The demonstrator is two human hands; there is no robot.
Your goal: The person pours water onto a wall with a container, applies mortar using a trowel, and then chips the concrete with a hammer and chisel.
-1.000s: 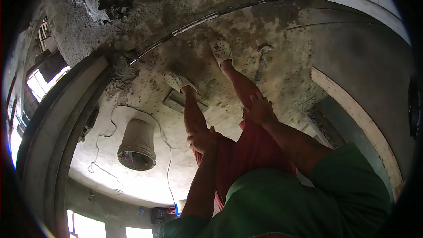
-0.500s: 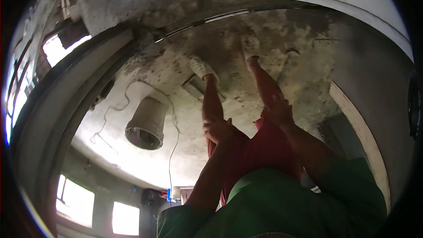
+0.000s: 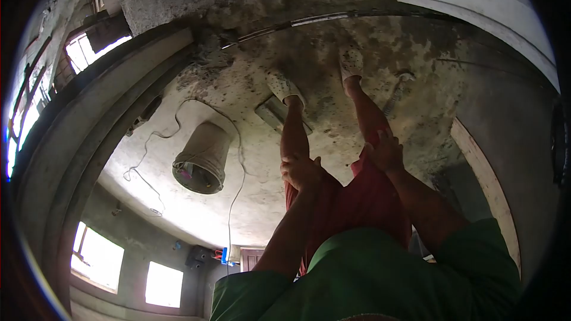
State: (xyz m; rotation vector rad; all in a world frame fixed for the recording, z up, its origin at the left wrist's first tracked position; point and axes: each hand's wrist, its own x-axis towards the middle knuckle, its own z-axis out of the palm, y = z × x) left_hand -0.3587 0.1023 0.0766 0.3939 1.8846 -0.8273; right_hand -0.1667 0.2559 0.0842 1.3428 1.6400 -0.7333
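Note:
My left hand (image 3: 300, 172) is closed around my left leg at the knee, by the hem of the red shorts (image 3: 333, 214). On the other leg, my right hand (image 3: 386, 151) grips at the knee, its fingers curled over the hem. Neither hand shows a tool in it. A flat rectangular trowel-like plate (image 3: 275, 114) lies on the floor beside my left shoe (image 3: 284, 87). To the right of my right shoe (image 3: 351, 62) lies what looks like a hammer (image 3: 397, 92).
A pale bucket (image 3: 205, 151) stands on the stained concrete floor (image 3: 262, 190) at the left, with a thin cord (image 3: 241, 160) running around it. A doorway frame (image 3: 107, 101) rises at the left. At the right is a pale board edge (image 3: 485, 172). Windows (image 3: 163, 285) appear lower left.
The view has shifted slightly, so the floor, bucket and legs sit a little to the right. Both hands keep their hold at the knees.

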